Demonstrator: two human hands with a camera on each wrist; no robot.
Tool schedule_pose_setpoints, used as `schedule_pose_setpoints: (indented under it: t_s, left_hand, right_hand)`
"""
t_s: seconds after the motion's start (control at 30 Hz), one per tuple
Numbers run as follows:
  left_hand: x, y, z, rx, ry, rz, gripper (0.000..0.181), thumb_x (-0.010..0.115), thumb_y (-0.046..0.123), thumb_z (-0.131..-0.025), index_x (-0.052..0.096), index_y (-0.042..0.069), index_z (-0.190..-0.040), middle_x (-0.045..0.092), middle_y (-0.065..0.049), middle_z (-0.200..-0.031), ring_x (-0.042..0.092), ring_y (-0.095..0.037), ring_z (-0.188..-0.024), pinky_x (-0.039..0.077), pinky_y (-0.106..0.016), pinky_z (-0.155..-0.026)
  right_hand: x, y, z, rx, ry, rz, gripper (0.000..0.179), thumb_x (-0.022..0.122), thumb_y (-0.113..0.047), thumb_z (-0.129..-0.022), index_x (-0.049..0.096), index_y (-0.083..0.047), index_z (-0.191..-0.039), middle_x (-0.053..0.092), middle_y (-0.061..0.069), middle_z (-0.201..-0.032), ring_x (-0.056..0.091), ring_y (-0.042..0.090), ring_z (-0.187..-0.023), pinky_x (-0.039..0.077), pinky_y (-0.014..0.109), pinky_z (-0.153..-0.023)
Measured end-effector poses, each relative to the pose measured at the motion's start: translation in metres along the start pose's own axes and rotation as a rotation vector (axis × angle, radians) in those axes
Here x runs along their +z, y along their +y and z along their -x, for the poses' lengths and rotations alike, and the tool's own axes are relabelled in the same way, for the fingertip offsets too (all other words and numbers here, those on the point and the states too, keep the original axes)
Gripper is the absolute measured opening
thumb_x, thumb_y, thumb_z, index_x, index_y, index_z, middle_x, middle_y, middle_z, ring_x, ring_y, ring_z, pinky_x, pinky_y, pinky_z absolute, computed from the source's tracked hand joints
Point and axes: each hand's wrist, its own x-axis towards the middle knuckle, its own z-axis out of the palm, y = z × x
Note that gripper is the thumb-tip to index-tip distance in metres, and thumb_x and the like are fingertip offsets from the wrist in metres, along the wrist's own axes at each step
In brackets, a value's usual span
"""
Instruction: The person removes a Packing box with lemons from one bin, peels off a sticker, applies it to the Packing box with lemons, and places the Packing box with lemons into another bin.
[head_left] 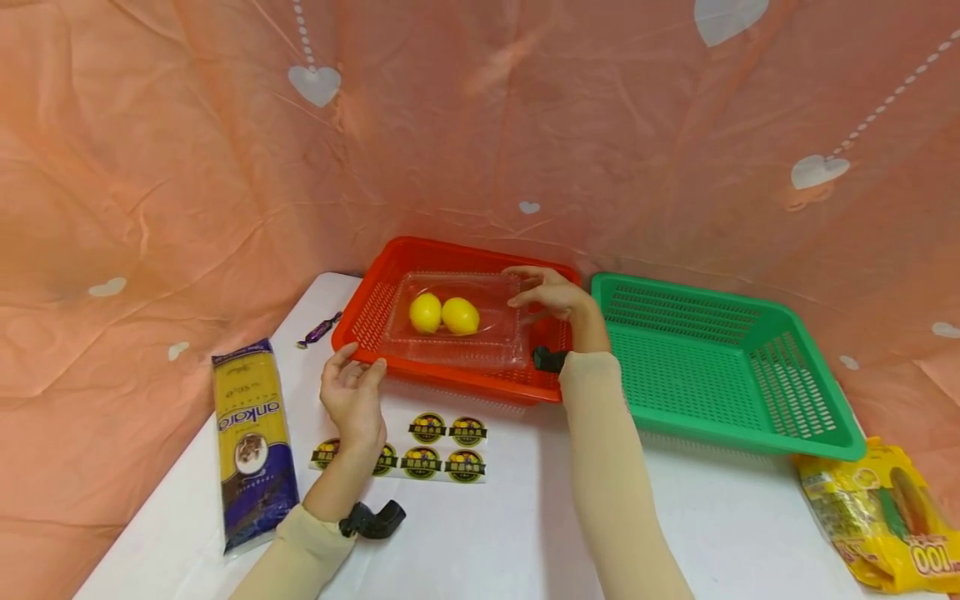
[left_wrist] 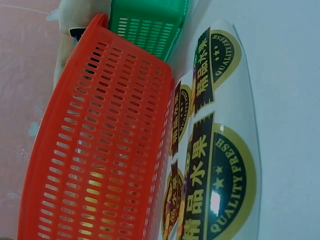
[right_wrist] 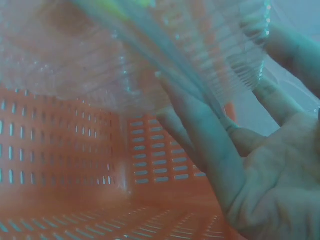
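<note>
A clear plastic box (head_left: 491,293) with two lemons (head_left: 461,317) in it is inside the red basket (head_left: 465,374). My right hand (head_left: 555,296) grips the box's right end. In the right wrist view, fingers of the right hand (right_wrist: 280,170) lie on both sides of the clear box's edge (right_wrist: 195,85), above the basket's slotted floor. My left hand (head_left: 354,404) is at the basket's front left corner, thumb and fingers spread and touching or close to the rim. Only the red basket's slotted wall (left_wrist: 100,130) and the stickers show in the left wrist view; the left hand is hardly seen there.
Round fruit stickers (head_left: 422,462) on a sheet lie in front of the red basket. A green basket (head_left: 697,375) stands at right, a yellow packet (head_left: 873,517) beyond it. At left are a spaghetti pack (head_left: 253,442) and a purple wrapped candy (head_left: 319,330). Cloth hangs behind the table.
</note>
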Motion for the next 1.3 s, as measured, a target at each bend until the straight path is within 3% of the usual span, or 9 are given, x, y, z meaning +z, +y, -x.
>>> schedule_pose_setpoints:
  t_s: [0.3,0.47,0.73,0.9,1.07,1.3]
  left_hand:
    - [0.000,-0.001,-0.001,0.005,-0.003,-0.002,0.038,0.062,-0.024,-0.080,0.059,-0.007,-0.113,0.051,-0.007,-0.081,0.054,-0.012,-0.071,0.055,-0.019,-0.063]
    - [0.001,-0.001,-0.003,0.010,-0.014,-0.005,0.038,0.062,-0.023,-0.081,0.058,-0.008,-0.115,0.051,-0.007,-0.081,0.054,-0.013,-0.072,0.055,-0.019,-0.064]
    - [0.002,0.000,-0.005,-0.011,-0.028,0.010,0.039,0.061,-0.024,-0.081,0.058,-0.006,-0.116,0.052,-0.006,-0.081,0.055,-0.013,-0.073,0.056,-0.020,-0.066]
    - [0.002,0.003,-0.008,-0.034,-0.039,0.021,0.040,0.060,-0.025,-0.081,0.056,-0.005,-0.115,0.050,-0.008,-0.087,0.057,-0.012,-0.068,0.057,-0.021,-0.064]
    - [0.003,0.006,-0.010,-0.071,-0.051,0.023,0.040,0.060,-0.024,-0.084,0.053,-0.004,-0.118,0.041,-0.009,-0.102,0.057,-0.012,-0.067,0.058,-0.022,-0.064]
    - [0.002,0.008,-0.012,-0.083,-0.056,0.008,0.044,0.060,-0.023,-0.085,0.048,-0.007,-0.124,0.040,-0.008,-0.101,0.055,-0.013,-0.068,0.058,-0.024,-0.064]
  right_hand:
    - [-0.003,-0.009,0.006,-0.009,0.040,0.017,0.057,0.061,0.000,-0.095,0.044,-0.009,-0.149,0.038,0.018,-0.147,0.057,0.032,-0.108,0.059,0.045,-0.081]
    - [-0.005,-0.019,0.012,0.013,0.077,0.009,0.058,0.061,-0.003,-0.096,0.042,-0.012,-0.150,0.040,0.018,-0.146,0.054,0.034,-0.113,0.058,0.045,-0.084]
    - [-0.009,-0.036,0.028,0.028,0.138,-0.130,0.065,0.058,0.000,-0.097,0.033,-0.014,-0.155,0.031,0.019,-0.153,0.046,0.037,-0.126,0.055,0.051,-0.089]
    - [-0.015,-0.042,0.040,0.025,0.169,-0.183,0.065,0.058,0.001,-0.097,0.034,-0.015,-0.155,0.034,0.020,-0.152,0.045,0.039,-0.130,0.057,0.048,-0.084]
    - [-0.020,-0.045,0.050,0.007,0.160,-0.162,0.065,0.058,0.001,-0.097,0.034,-0.015,-0.155,0.033,0.021,-0.153,0.044,0.040,-0.131,0.059,0.043,-0.080]
    - [-0.026,-0.044,0.061,0.008,0.136,-0.108,0.066,0.059,-0.001,-0.097,0.033,-0.015,-0.156,0.038,0.023,-0.149,0.044,0.041,-0.128,0.059,0.038,-0.077]
